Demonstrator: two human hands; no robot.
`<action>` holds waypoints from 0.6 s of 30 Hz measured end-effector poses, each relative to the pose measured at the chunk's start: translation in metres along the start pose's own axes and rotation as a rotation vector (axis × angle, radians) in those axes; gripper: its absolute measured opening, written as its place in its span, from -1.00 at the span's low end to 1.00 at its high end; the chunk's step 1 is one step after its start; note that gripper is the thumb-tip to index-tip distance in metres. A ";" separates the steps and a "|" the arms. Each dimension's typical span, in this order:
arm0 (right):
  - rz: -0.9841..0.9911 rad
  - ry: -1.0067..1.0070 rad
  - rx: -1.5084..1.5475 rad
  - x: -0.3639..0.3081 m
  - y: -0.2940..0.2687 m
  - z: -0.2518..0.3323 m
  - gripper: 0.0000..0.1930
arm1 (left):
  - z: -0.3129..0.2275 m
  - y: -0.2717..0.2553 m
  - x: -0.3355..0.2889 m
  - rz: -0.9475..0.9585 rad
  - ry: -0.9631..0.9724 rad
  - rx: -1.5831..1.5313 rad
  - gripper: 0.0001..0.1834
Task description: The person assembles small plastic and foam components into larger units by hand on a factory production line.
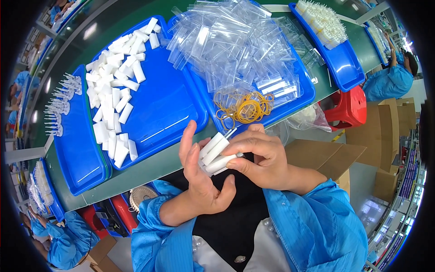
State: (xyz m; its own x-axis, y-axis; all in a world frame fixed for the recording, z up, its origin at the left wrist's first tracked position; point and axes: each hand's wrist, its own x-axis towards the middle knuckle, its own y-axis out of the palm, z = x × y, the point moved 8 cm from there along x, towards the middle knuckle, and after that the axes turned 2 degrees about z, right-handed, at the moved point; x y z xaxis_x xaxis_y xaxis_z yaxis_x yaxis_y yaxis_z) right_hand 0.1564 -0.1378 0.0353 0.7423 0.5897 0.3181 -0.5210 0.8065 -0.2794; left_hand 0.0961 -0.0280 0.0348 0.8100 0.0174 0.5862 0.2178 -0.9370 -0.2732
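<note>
My right hand [263,158] grips a small bundle of white plastic tubes [215,148] between thumb and fingers, just beyond the table's near edge. Some thin dark-tipped ends stick out at the bundle's upper side. My left hand [199,181] is open, its fingers stretched upward, with the palm side against the left ends of the bundle. White pieces [114,97] of the same look lie heaped in a blue tray [165,99] ahead on the left. Yellow rubber bands [249,108] lie at the near end of another blue tray [307,88].
Clear plastic sleeves [231,41] pile high on the middle tray. A narrow blue tray [79,154] holds clear spiky parts [63,102] at far left; another tray [346,68] has white parts. A red stool [351,109] and cardboard boxes [317,156] stand right. Co-workers [392,79] sit nearby.
</note>
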 end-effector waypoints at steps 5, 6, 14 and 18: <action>-0.036 -0.173 -0.062 -0.002 -0.006 0.021 -0.82 | 0.008 -0.015 0.002 -0.129 -0.037 -0.468 -0.23; -0.045 -0.270 -0.149 -0.006 -0.007 0.028 -0.81 | 0.015 -0.010 0.003 0.027 -0.135 -0.436 -0.32; -0.031 -0.418 -0.167 -0.012 -0.002 0.036 -0.77 | 0.024 0.010 -0.004 0.184 -0.403 -0.568 -0.69; 0.079 -0.322 -0.063 -0.003 -0.015 0.025 -0.78 | 0.028 0.008 -0.002 0.237 -0.404 -0.400 -0.71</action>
State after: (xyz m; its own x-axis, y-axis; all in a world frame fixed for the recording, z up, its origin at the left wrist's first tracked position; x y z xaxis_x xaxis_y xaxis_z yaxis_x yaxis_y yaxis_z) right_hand 0.1511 -0.1504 0.0614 0.5245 0.6410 0.5604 -0.5366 0.7599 -0.3669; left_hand 0.1113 -0.0257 0.0095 0.9707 -0.1503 0.1874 -0.1516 -0.9884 -0.0074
